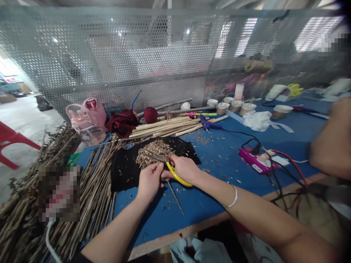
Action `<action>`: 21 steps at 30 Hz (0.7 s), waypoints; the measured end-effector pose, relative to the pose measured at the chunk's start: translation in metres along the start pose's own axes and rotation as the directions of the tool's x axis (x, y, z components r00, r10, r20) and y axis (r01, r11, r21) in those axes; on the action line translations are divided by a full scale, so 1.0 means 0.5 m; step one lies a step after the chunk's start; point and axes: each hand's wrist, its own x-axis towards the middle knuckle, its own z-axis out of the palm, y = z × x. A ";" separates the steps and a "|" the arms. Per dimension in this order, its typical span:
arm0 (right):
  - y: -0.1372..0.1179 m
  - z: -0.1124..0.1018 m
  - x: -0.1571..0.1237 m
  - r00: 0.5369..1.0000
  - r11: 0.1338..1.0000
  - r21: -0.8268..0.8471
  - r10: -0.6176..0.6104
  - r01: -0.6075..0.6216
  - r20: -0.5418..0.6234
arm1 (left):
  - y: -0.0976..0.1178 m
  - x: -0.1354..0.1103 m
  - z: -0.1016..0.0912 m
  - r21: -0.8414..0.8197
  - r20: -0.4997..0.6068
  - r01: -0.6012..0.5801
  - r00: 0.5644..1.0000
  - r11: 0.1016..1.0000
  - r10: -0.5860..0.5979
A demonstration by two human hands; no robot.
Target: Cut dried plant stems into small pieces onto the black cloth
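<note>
My right hand (184,168) is closed round the yellow handles of a pair of scissors (167,164), whose blades point left over a pile of cut chips (155,149). My left hand (149,180) pinches a thin dry stick (175,197) right at the blades; the stick slants down toward the table's front edge. The chips lie on a black cloth (126,168) spread on the blue table (219,160). A silver bangle (233,197) sits on my right wrist.
A big heap of dry twigs (90,190) covers the table's left end. Pale peeled sticks (164,128), a blue glue gun (207,123), paper cups (236,106), a pink power strip (255,160) with cables and a pink bottle (87,117) lie behind. Another person's arm (333,142) rests at right.
</note>
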 end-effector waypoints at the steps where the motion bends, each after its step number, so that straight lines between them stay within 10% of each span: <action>1: 0.000 -0.001 0.001 1.000 1.000 -0.011 0.015 -0.015 0.019 | 0.000 0.001 0.000 0.000 -0.005 0.018 1.000 1.000 -0.018; 21: -0.007 -0.012 -0.010 0.997 0.996 0.040 -0.072 0.073 -0.034 | 0.000 0.003 -0.007 0.049 -0.073 0.002 0.997 0.999 0.002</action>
